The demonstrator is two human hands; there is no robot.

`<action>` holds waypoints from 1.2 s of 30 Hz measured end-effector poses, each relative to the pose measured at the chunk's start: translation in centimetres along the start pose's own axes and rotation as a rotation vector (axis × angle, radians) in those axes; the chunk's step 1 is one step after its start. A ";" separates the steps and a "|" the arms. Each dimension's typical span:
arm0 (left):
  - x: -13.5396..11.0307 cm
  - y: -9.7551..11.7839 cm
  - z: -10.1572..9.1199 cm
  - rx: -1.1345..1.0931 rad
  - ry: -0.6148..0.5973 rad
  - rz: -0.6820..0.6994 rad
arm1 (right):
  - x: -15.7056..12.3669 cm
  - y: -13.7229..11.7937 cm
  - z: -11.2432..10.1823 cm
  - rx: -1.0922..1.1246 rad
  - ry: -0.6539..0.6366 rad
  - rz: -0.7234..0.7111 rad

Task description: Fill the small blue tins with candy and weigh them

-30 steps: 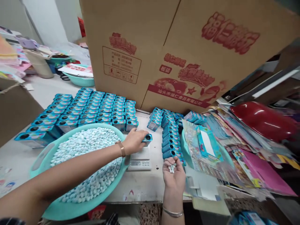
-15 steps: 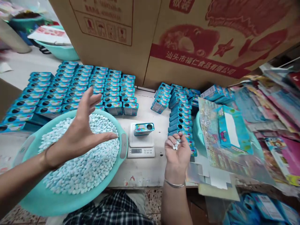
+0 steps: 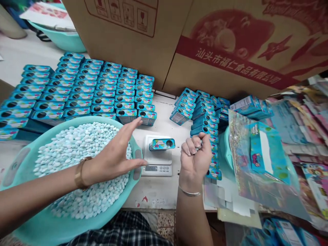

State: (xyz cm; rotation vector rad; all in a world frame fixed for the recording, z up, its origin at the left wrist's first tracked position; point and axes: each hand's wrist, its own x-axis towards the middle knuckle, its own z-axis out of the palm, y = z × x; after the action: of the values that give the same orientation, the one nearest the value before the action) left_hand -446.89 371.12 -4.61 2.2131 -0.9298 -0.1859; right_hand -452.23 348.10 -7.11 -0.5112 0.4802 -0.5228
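Observation:
My left hand [image 3: 116, 153] is over the right side of a turquoise basin [image 3: 33, 218], its thumb and fingers spread wide and nothing between them. Pale blue and white candies [image 3: 69, 147] fill much of that basin. On a small white digital scale [image 3: 157, 171] stands one blue candy box [image 3: 162, 144] with a dark round hole in its top. The scale's digits are too small to read. Right of the scale, my right hand [image 3: 195, 157] is palm up, fingers curled round a few candies [image 3: 198, 147] that are mostly hidden.
Rows of blue boxes [image 3: 77, 95] stand behind the basin. More boxes [image 3: 205, 121] stand right of the scale. A large printed carton [image 3: 174, 65] rises at the back. A second turquoise basin [image 3: 228, 147] is at right, under a shiny plastic sheet [image 3: 243, 171] and a flattened blue box [image 3: 269, 153].
My left hand has moved right, toward the scale. My right hand's fingers have curled further closed over the candies. The view has shifted a little.

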 end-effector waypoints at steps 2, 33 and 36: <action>1.1 0.3 1.0 0.033 -0.043 0.071 | 0.0 0.1 0.5 -0.021 -0.015 -0.015; 5.2 9.4 3.3 0.595 -0.281 0.373 | -1.8 3.1 -4.7 0.365 0.166 0.220; 5.2 9.5 3.1 0.630 -0.295 0.399 | -1.8 2.8 -4.5 0.384 0.164 0.226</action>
State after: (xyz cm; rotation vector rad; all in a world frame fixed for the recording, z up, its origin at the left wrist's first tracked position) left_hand -449.65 361.26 0.15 2.5271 -1.7649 -0.0289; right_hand -455.13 349.73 -11.63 -0.0440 0.5704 -0.4275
